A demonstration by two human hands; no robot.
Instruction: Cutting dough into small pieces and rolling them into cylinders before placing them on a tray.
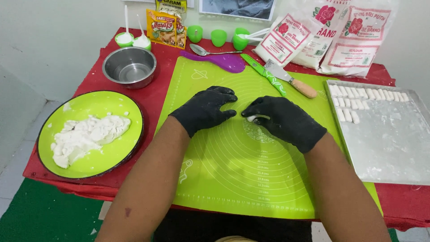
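Both my hands wear black gloves and rest on a green silicone mat point(233, 175). My right hand point(284, 120) is closed over a small white dough piece point(254, 118) that pokes out at its fingertips. My left hand point(207, 109) lies flat beside it, fingers spread, with its fingertips close to the dough and nothing in it. To the left, a lump of white dough point(87, 136) sits on a green plate point(112, 157). On the right, a floured metal tray point(394, 148) holds several short white dough sticks point(354, 99) in rows along its far edge.
An empty steel bowl point(130, 67) stands at the back left. A purple spatula point(219, 61), a spoon point(206, 51), a green-handled knife point(264, 74) and a wooden-handled scraper point(291, 79) lie behind the mat. Flour bags point(331, 36), seasoning packets point(168, 28) and small green cups point(218, 37) line the wall.
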